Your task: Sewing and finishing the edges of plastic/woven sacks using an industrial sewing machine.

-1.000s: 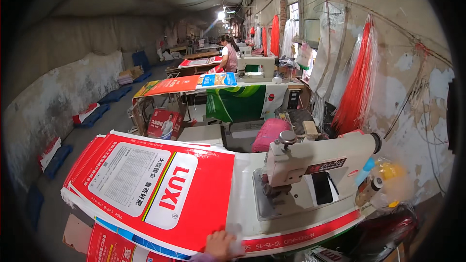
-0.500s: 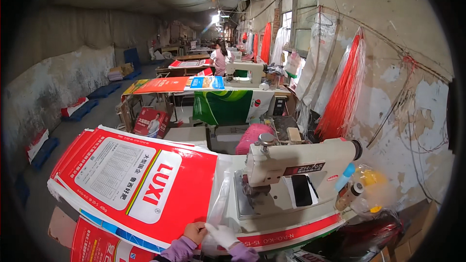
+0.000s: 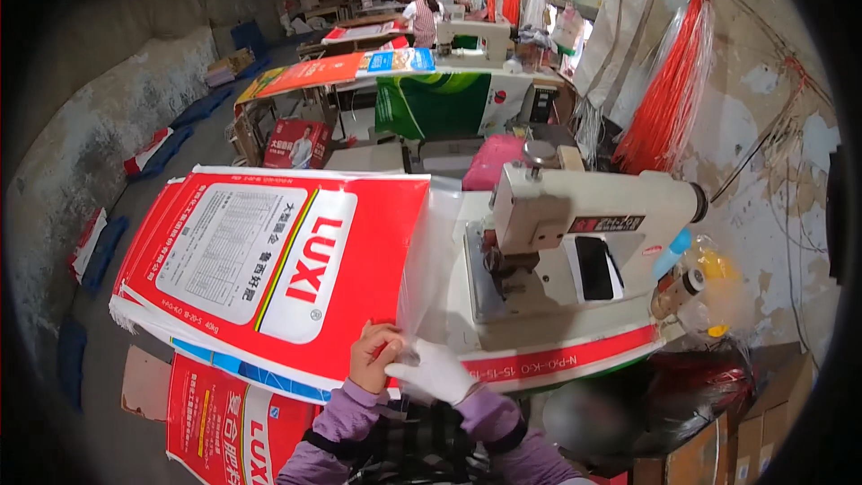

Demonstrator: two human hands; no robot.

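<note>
The red sack is laid atop a stack at the surface's left end. The left hand and gloved right hand are held together at the sack's near right corner; whether it is gripped cannot be told. A sewing machine is mounted rightward.

Head-worn fisheye, downward over both hands

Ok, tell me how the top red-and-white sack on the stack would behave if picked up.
The top red-and-white sack would probably flop: it lies as a thin, flat sheet. It is likely light for its size, since it looks unfilled. The clear film at its right edge looks thin and wrinkled, so it may crumple.
</note>
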